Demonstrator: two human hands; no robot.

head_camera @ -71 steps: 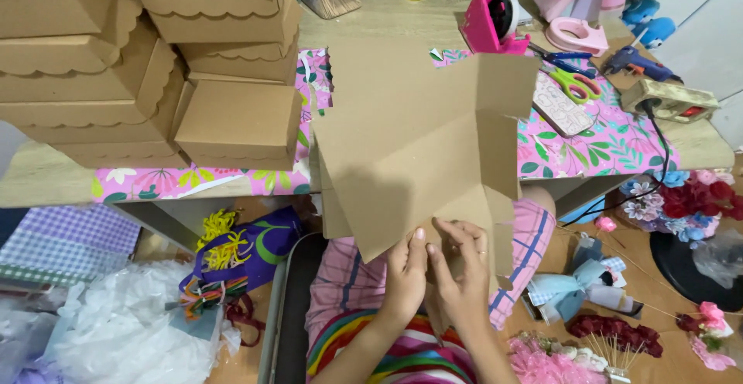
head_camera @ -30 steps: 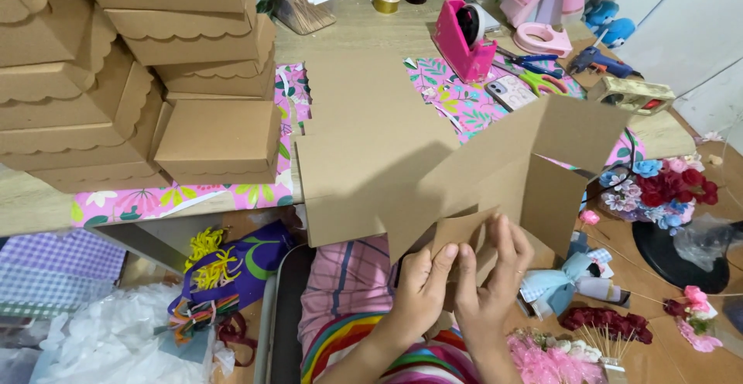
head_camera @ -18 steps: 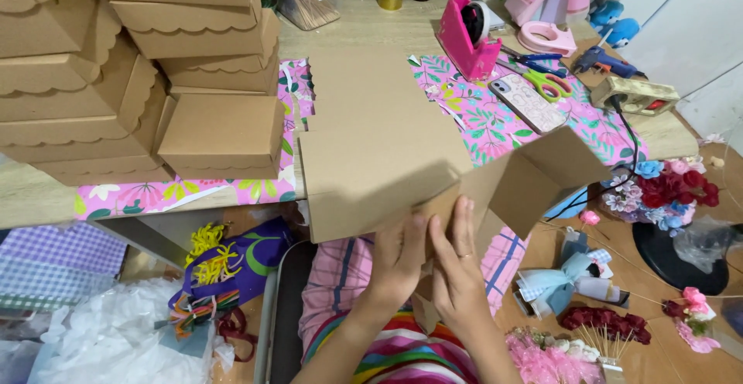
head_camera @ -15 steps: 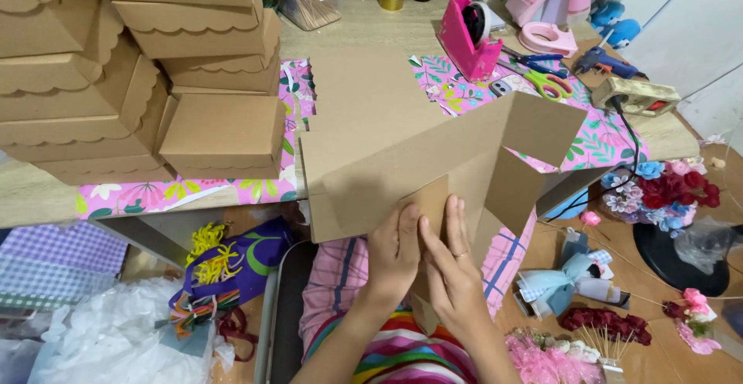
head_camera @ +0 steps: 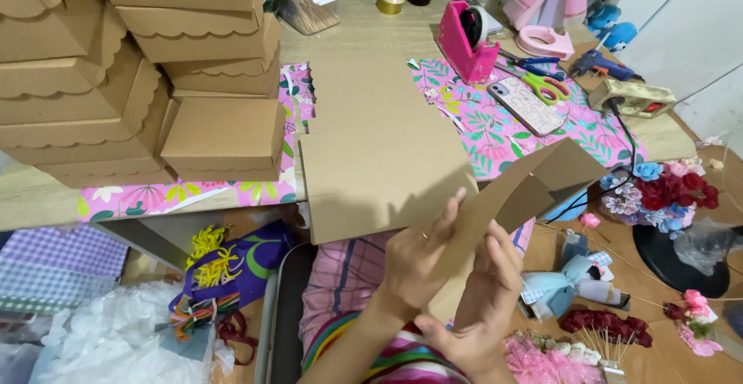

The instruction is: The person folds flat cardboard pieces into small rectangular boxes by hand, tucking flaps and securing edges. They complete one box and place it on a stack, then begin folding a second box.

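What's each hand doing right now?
Left hand: closed on the folded cardboard box blank.
Right hand: gripping the same cardboard box blank from below.

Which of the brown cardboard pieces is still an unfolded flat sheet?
The large flat sheet lying on the table's middle; the stacked boxes are assembled, and the hands' piece is folded.

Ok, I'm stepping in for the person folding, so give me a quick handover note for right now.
Left hand and right hand: both grip a flap of the cardboard blank, which lies partly on the table.
Done: one end of the blank is partly folded up; finished boxes are stacked at left.
Left: the blank is mostly flat and not yet a box.
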